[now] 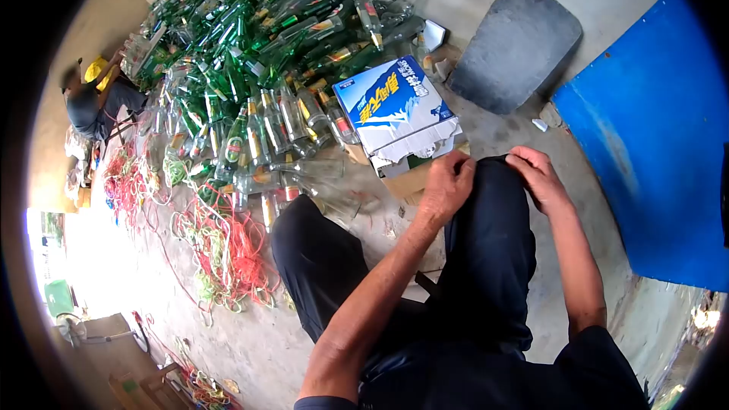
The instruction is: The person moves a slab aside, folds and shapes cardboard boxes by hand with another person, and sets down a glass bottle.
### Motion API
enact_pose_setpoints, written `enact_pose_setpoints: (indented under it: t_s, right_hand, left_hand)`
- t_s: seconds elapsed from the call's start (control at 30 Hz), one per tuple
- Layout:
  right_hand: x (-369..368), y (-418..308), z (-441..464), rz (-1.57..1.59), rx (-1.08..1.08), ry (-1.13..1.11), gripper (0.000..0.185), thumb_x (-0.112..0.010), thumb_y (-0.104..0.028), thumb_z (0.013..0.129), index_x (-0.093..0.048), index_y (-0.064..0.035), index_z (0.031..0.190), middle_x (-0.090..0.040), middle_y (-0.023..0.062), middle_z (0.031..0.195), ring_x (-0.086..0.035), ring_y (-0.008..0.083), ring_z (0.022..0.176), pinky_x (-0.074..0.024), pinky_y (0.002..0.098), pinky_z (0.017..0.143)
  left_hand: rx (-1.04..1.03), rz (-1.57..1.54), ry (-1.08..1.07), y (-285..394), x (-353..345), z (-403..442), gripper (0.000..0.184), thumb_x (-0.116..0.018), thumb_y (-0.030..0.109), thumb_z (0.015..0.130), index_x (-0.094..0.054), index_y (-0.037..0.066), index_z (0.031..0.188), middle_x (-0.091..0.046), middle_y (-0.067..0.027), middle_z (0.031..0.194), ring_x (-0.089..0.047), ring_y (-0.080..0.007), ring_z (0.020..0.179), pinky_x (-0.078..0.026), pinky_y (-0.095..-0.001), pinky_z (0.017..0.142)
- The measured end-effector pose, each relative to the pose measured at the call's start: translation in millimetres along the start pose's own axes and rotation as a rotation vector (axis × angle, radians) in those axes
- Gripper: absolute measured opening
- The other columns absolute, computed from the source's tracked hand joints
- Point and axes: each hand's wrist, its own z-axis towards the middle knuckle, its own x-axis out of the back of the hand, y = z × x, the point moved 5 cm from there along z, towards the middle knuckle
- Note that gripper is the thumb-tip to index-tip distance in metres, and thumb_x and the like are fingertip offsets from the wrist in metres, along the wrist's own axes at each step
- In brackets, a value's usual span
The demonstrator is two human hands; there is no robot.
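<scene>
My left hand (451,181), its fingers curled together, is beside my raised right knee (493,190) and at the near edge of a cardboard box (391,106). What its fingers hold, if anything, is hidden. The box is white and blue with yellow lettering, and its near edge is torn. My right hand (538,177) lies against the other side of the same knee, fingers loosely bent and apart, with nothing visible in it. Left of the box, glass bottles (277,118) lie and stand close together, many of them green, others clear.
A big bottle pile (250,23) rises against the wall. Red and green string (228,250) lies tangled on the floor. A grey slab (516,45) leans at the back, and a blue panel (653,137) stands at right. Another person (95,102) sits at far left.
</scene>
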Motion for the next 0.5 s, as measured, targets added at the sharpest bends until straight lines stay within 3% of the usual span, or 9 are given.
enact_pose_setpoints:
  t_s: [0.03, 0.07, 0.17, 0.23, 0.3, 0.37, 0.4, 0.43, 0.5]
  right_hand:
    - [-3, -13, -9, 0.024, 0.044, 0.050, 0.018, -0.068, -0.023, 0.104, -0.071, -0.0057, 0.099, -0.059, -0.0090, 0.083, -0.051, 0.0022, 0.078, -0.0407, 0.0222, 0.069]
    - [-4, -28, -20, 0.047, 0.087, 0.101, 0.017, -0.068, -0.021, 0.103, -0.070, -0.0056, 0.096, -0.058, -0.0092, 0.081, -0.050, 0.0022, 0.076, -0.0390, 0.0220, 0.067]
    - [0, -62, -54, -0.291, 0.205, -0.040, 0.016, -0.070, -0.016, 0.100, -0.066, -0.0041, 0.090, -0.053, -0.0081, 0.078, -0.047, 0.0028, 0.075, -0.0362, 0.0242, 0.064]
    - [1, -64, -80, -0.323, 0.133, -0.046, 0.018, -0.071, -0.015, 0.097, -0.063, -0.0032, 0.086, -0.049, -0.0070, 0.077, -0.044, 0.0033, 0.073, -0.0351, 0.0253, 0.063]
    - [3, -60, -101, -0.327, 0.003, -0.329, 0.016, -0.075, -0.013, 0.093, -0.066, -0.0015, 0.088, -0.056, -0.0038, 0.076, -0.050, 0.0061, 0.070, -0.0389, 0.0254, 0.062]
    - [-13, -57, -112, -0.474, 0.219, -0.487, 0.013, -0.079, -0.008, 0.089, -0.071, 0.0007, 0.092, -0.064, 0.0028, 0.077, -0.060, 0.0108, 0.069, -0.0468, 0.0259, 0.063]
    - [-22, -61, -114, -0.494, 0.197, -0.450, 0.014, -0.081, -0.006, 0.087, -0.073, 0.0015, 0.095, -0.067, 0.0059, 0.079, -0.064, 0.0135, 0.070, -0.0508, 0.0280, 0.064]
    - [-31, -74, -117, -0.514, 0.167, -0.415, 0.017, -0.082, -0.004, 0.085, -0.074, 0.0023, 0.098, -0.069, 0.0090, 0.081, -0.067, 0.0162, 0.071, -0.0547, 0.0302, 0.066]
    - [-67, -106, -112, -0.540, 0.364, -0.321, 0.022, -0.084, -0.003, 0.084, -0.075, 0.0030, 0.103, -0.069, 0.0090, 0.084, -0.069, 0.0180, 0.072, -0.0576, 0.0318, 0.067]
  left_hand:
    - [0.037, 0.036, 0.008, 9, 2, -2, 0.022, -0.066, 0.016, 0.102, -0.073, -0.005, 0.105, -0.074, -0.0131, 0.087, -0.066, -0.0158, 0.079, -0.054, -0.0347, 0.072]
    - [-0.124, 0.054, 0.067, 20, 2, -6, 0.018, -0.066, 0.013, 0.101, -0.072, -0.003, 0.103, -0.070, -0.0153, 0.083, -0.065, -0.0197, 0.074, -0.053, -0.0363, 0.069]
    - [-0.263, 0.131, 0.076, 50, 5, -37, 0.011, -0.066, 0.009, 0.100, -0.069, -0.002, 0.101, -0.068, -0.0186, 0.083, -0.067, -0.0276, 0.074, -0.053, -0.0367, 0.069]
    - [-0.193, 0.075, -0.060, 64, 11, -67, 0.006, -0.068, 0.004, 0.097, -0.067, -0.001, 0.100, -0.068, -0.0196, 0.087, -0.071, -0.0337, 0.078, -0.054, -0.0389, 0.070]
    - [-0.351, 0.087, -0.122, 61, 16, -97, 0.008, -0.070, 0.003, 0.096, -0.069, 0.000, 0.104, -0.071, -0.0178, 0.091, -0.074, -0.0340, 0.085, -0.057, -0.0407, 0.075]
    - [-0.282, 0.086, -0.285, 49, 25, -129, 0.015, -0.072, 0.004, 0.095, -0.071, 0.001, 0.110, -0.072, -0.0163, 0.098, -0.074, -0.0332, 0.091, -0.058, -0.0405, 0.079]
    - [-0.243, 0.094, -0.356, 46, 36, -137, 0.018, -0.073, 0.005, 0.095, -0.071, 0.002, 0.113, -0.073, -0.0155, 0.101, -0.075, -0.0328, 0.094, -0.059, -0.0405, 0.082]
    - [-0.223, 0.133, -0.245, 54, 59, -141, 0.022, -0.075, 0.005, 0.094, -0.071, 0.003, 0.115, -0.073, -0.0151, 0.105, -0.074, -0.0327, 0.098, -0.059, -0.0399, 0.084]
    - [-0.203, 0.206, -0.045, 77, 106, -150, 0.029, -0.077, 0.005, 0.092, -0.072, 0.004, 0.120, -0.073, -0.0144, 0.114, -0.074, -0.0326, 0.104, -0.060, -0.0389, 0.088]
